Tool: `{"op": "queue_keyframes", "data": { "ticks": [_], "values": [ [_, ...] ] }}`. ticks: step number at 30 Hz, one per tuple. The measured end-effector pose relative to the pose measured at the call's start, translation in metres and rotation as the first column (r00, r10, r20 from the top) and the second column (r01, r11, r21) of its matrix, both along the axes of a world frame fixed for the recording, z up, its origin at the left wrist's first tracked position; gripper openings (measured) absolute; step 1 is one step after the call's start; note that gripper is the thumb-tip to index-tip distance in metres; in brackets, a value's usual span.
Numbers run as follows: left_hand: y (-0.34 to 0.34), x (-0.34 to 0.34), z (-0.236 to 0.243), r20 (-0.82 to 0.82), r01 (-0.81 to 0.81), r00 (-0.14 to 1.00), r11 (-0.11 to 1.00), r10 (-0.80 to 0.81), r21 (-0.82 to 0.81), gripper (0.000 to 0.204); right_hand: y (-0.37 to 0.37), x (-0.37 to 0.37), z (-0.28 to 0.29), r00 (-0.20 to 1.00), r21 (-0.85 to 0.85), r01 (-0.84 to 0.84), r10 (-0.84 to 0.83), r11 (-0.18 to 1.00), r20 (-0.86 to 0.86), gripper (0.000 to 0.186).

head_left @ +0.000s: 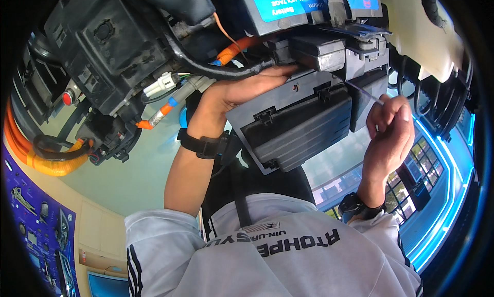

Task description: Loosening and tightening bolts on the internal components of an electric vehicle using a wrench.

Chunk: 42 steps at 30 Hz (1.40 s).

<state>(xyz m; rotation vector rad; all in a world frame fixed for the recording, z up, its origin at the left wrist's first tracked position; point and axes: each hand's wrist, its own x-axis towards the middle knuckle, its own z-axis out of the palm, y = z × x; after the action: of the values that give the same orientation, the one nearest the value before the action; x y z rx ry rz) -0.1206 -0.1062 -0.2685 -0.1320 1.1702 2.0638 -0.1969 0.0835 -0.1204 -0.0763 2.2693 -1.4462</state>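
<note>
A ribbed black plastic box [303,130] on a grey flanged panel with clips sits tilted in front of me. My left hand [244,91] reaches behind its upper left edge and grips it there; the fingertips are mostly hidden behind the panel. In my closed right hand [391,124] is a thin metal-shafted tool [364,90], its handle covered by the fingers. That shaft points left toward the box's upper right corner; whether the tip touches cannot be made out.
Above the box lies a battery [288,6] with a blue label. Orange cables [159,114] and a white connector [160,85] hang left of my wrist, below a large black housing [105,45]. A whitish plastic tank [432,40] stands at the upper right.
</note>
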Motion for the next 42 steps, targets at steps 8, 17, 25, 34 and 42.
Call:
{"op": "queue_keyframes", "data": {
  "ticks": [8, 17, 25, 34, 42],
  "values": [
    [0.011, 0.01, 0.015, 0.056, -0.221, 0.973, 0.973, 0.225, -0.073, 0.037, 0.015, -0.001, -0.011, 0.902, 0.061, -0.347, 0.35, 0.936, -0.254, 0.035],
    [0.005, 0.008, -0.004, -0.053, -0.053, 0.997, 0.998, 0.051, -0.04, 0.056, 0.009, -0.005, -0.014, 0.981, -0.303, -0.133, 0.169, 0.944, 0.096, 0.049],
    [0.006, 0.016, -0.008, -0.041, -0.107, 0.994, 0.994, 0.105, -0.038, 0.055, 0.0, -0.006, 0.002, 0.947, 0.226, -0.228, 0.27, 0.947, -0.174, 0.049],
    [0.006, 0.013, -0.012, -0.068, -0.11, 0.991, 0.994, 0.111, 0.021, 0.052, 0.02, -0.027, -0.008, 0.828, 0.04, -0.486, 0.475, 0.873, -0.299, 0.028],
    [0.011, 0.016, -0.018, -0.091, -0.198, 0.976, 0.98, 0.196, -0.008, 0.038, 0.003, -0.018, -0.013, 0.88, 0.099, -0.279, 0.296, 0.955, -0.373, 0.033]
  ]
}}
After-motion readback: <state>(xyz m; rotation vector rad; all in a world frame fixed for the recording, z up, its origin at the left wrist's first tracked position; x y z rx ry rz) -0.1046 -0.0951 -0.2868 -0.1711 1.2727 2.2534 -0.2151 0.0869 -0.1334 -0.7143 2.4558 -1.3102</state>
